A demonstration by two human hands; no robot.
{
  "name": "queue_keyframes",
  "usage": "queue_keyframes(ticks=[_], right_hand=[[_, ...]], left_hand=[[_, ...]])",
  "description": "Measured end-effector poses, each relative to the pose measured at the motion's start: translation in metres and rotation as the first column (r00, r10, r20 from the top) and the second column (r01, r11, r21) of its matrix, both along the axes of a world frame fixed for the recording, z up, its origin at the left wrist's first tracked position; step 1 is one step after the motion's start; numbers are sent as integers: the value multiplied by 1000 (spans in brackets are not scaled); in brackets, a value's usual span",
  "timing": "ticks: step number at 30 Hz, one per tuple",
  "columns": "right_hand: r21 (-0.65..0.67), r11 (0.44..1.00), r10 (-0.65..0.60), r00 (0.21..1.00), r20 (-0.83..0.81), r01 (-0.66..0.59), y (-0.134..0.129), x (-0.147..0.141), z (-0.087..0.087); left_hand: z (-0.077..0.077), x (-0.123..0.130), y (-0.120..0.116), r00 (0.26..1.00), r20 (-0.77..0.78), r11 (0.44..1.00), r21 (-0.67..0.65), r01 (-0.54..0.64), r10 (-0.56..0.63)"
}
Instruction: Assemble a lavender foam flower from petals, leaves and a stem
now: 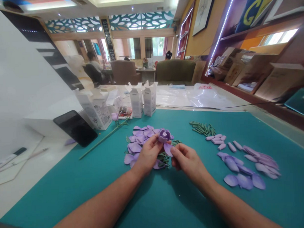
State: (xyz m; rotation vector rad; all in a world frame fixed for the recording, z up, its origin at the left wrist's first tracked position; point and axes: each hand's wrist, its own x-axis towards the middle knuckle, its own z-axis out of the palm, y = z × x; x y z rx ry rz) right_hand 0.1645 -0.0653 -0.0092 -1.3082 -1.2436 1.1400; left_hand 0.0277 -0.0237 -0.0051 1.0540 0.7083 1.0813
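Observation:
My left hand [148,153] is closed round the base of a purple artificial flower [164,136], a cup of petals with a pale centre. Between the thumb and fingers of my right hand [187,156] is a loose lilac petal [168,149], held just below the flower. Whether the petal touches the flower I cannot tell. Behind and under my left hand lies a heap of purple petals [135,147], with green leaf-like parts [164,157] partly hidden by my hands.
Green stem pieces [203,128], small lilac buds [221,146] and petal groups [245,181] lie on the green mat [94,186] at right. At left are a stemmed flower [100,141] and a leaning phone [76,128]. White boxes [136,100] stand behind. People sit farther back.

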Motion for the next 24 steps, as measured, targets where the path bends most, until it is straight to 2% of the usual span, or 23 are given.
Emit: queue_keyframes(ticks=[15,20,24], right_hand=[[1,996,89,996,3,-89,2,4,-1],[79,996,37,999,8,-37,6,15,5],[93,994,-71,996,45,66,16,33,6]], left_hand=[[0,-1,4,999,20,998,-51,42,-41],[6,-4,8,998,56,998,-68,3,1],[14,-9,13,998,38,995,-83,-50,53]])
